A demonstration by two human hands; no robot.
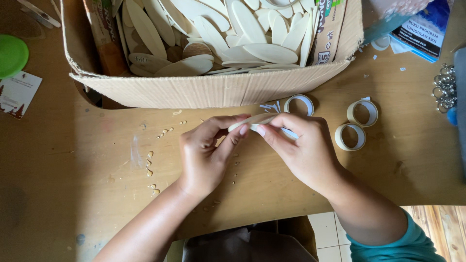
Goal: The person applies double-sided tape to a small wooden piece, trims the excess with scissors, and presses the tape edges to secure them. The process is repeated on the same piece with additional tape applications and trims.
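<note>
Left hand: your left hand (206, 155) is curled, knuckles up, thumb and fingertips pinching the near end of a pale, flat, oval wooden piece (252, 121) held just above the table.
Right hand: your right hand (303, 148) comes in from the teal sleeve (403, 242), wrist bent inward, thumb and forefinger pressed together on the same piece from its other side.
Piece in hand: it sits edge-on between both hands, roughly level, over the brown wooden table (73, 194).
Progress, as I judge it: one piece is being handled; I cannot tell whether any tape is on it yet.
Small scraps: tiny pale bits (150, 165) lie scattered on the table left of your left hand.
Tape: three rolls of pale tape (359, 127) stand just beyond your right hand, with short cut strips (269, 106) beside the nearest.
What is left: the open cardboard box (213, 90) past your hands holds a heap of similar oval wooden pieces (233, 34).
</note>
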